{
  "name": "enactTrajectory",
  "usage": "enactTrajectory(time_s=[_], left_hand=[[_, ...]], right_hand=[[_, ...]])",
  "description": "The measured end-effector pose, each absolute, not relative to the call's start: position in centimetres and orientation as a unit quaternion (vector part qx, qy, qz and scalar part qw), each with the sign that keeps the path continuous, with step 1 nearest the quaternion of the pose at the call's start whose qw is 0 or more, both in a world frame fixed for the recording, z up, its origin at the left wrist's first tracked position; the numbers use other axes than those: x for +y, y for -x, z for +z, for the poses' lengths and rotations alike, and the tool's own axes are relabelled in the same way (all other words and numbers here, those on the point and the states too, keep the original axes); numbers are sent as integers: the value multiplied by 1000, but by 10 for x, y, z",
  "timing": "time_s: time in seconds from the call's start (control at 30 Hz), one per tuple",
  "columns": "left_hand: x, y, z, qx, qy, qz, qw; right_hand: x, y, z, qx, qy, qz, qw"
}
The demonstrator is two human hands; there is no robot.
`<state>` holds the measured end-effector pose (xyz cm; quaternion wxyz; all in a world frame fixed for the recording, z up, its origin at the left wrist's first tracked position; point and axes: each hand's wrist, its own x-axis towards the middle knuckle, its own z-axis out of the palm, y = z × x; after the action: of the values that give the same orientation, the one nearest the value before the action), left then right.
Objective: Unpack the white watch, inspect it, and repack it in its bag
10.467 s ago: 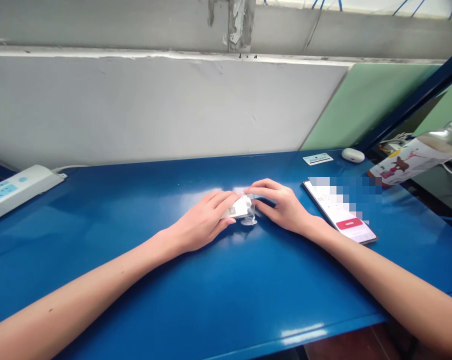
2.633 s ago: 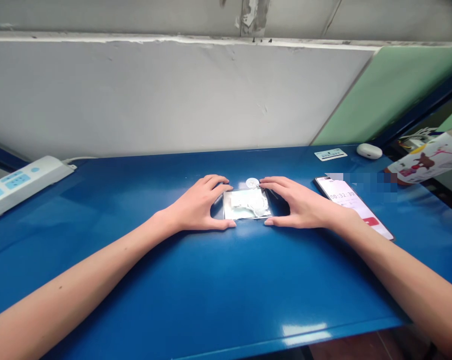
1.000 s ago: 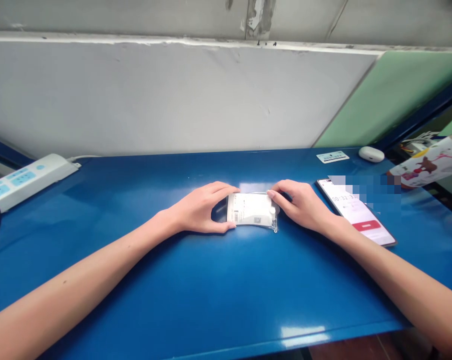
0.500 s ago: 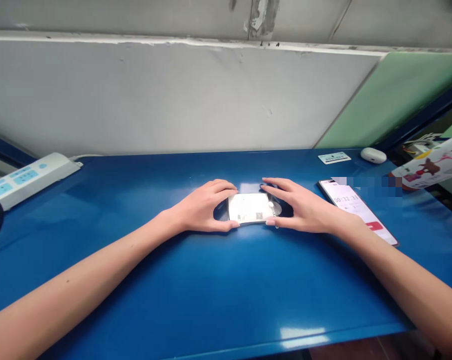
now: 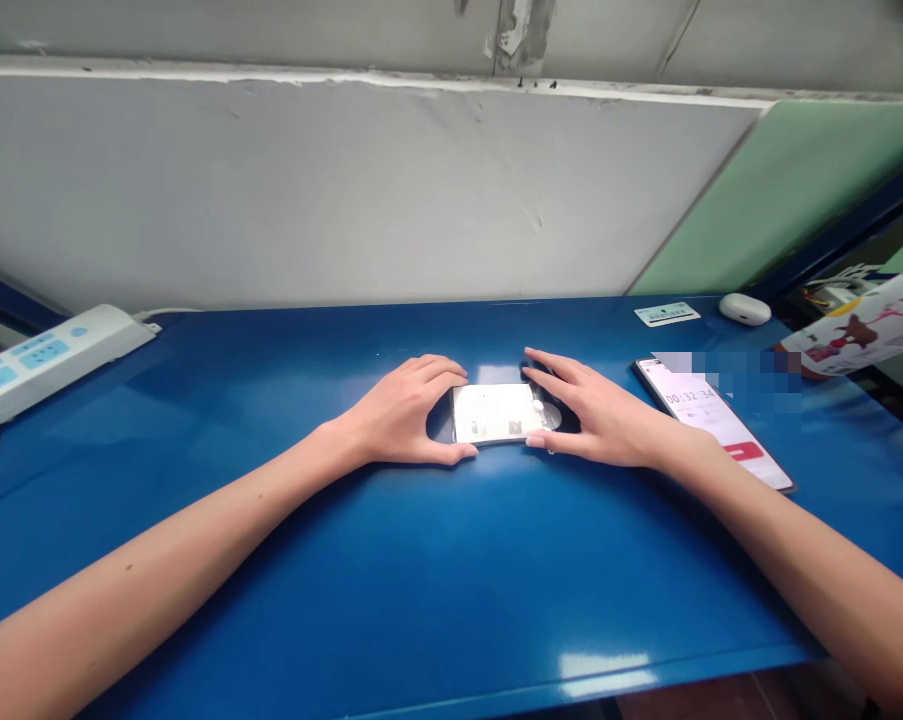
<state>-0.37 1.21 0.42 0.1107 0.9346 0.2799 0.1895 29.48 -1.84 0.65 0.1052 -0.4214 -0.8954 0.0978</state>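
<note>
A small flat white rectangular item (image 5: 496,412) lies on the blue table between my hands. Two small dark printed squares show on its lower edge, one looking like a QR code, and something clear and rounded is at its right end. My left hand (image 5: 402,410) is on its left side, thumb and fingers parted around that end. From the right, my right hand (image 5: 597,410) curves around the other end with its fingers spread, the thumb tip by the lower right corner. Whether that thumb touches the item I cannot tell. Neither hand grips it.
Beyond my right forearm lies a phone (image 5: 728,430) showing a running timer. Behind it are a white card (image 5: 667,315) and a white earbud case (image 5: 745,309). A power strip (image 5: 61,350) stands at the left, and a printed bag (image 5: 863,325) at the right. A wall (image 5: 346,190) borders the table's back.
My left hand's fingers have drawn slightly away from the white item, and my right fingers have lifted a little. The item stays in place; the view has shifted slightly.
</note>
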Motion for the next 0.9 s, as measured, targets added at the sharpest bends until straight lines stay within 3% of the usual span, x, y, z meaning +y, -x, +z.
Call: enactTrajectory(time_s=[0.9], left_hand=[[-6, -15, 2, 320, -925, 146, 145]], right_hand=[[-20, -288, 7, -893, 418, 109, 127]])
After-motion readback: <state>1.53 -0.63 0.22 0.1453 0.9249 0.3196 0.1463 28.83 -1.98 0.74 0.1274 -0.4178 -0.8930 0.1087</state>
